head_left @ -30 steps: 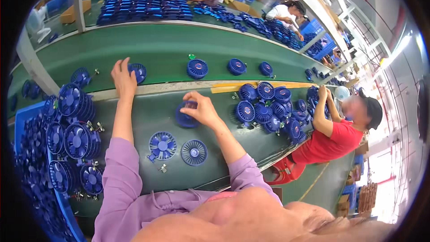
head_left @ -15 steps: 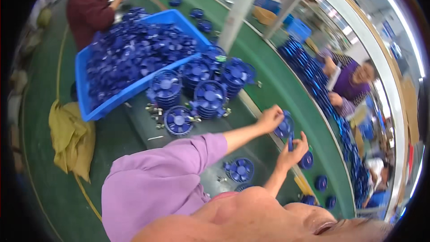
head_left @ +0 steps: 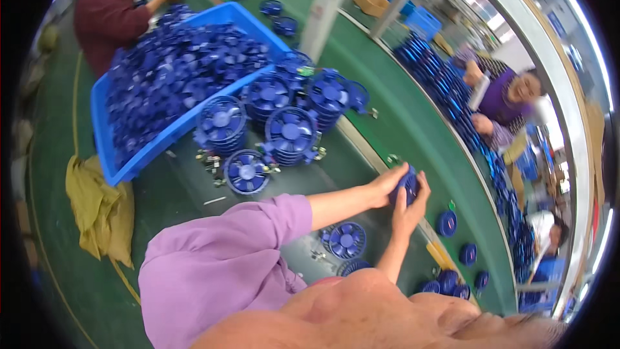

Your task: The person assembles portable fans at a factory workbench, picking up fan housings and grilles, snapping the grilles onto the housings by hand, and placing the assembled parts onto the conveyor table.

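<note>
Head view: blue round plastic fan part [head_left: 405,187] sits btwn L hand [head_left: 383,186] & R hand [head_left: 409,212], both part-curled, gripping it by green belt's [head_left: 387,113] edge; fingers hide most. Ribbed blue disc [head_left: 353,265] cut off by wearer's head. Pale upright post [head_left: 329,13] blocks some belt; blue plastic crate [head_left: 155,144] nr stacked fans [head_left: 291,132].

Fisheye view from the head, close above the workbench [head_left: 323,171], downward across a green belt [head_left: 420,148]

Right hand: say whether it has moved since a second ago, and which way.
Yes: the right hand, earlier over the dark worktable, has moved forward and now appears over the pale rail beside the green belt.
</note>
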### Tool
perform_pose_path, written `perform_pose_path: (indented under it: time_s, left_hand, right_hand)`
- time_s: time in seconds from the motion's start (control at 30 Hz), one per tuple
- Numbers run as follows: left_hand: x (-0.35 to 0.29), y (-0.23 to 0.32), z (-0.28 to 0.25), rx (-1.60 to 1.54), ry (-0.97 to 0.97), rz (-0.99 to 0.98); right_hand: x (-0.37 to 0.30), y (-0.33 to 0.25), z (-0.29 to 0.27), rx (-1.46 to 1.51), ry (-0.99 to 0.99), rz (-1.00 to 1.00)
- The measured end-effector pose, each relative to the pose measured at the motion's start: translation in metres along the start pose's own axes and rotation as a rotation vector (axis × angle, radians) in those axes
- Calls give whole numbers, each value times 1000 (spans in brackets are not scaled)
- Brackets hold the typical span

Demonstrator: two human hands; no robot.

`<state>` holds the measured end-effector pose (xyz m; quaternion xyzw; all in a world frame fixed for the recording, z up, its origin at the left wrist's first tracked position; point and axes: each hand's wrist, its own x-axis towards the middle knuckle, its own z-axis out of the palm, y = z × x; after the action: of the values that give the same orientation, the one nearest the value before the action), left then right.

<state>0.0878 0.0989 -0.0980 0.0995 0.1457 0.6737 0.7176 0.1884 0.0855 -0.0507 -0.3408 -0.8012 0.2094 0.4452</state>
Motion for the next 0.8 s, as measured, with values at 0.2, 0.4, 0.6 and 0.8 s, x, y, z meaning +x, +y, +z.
perform_pose_path:
  time_s: [0.2,0.4,0.6,0.8]
  left_hand:
    - [-10,-25,23,931,166,759]
    - [-24,-15,29,1147,137,953]
    - [-12,0,12,1504,52,875]
    - [34,47,-13,1803,0,1044]
  right_hand:
    - [5,14,-1,336,79,419]
    - [6,3,-5,429,88,249]
    - [8,33,-5,410,101,286]
    - [30,106,-67,-582,386,153]
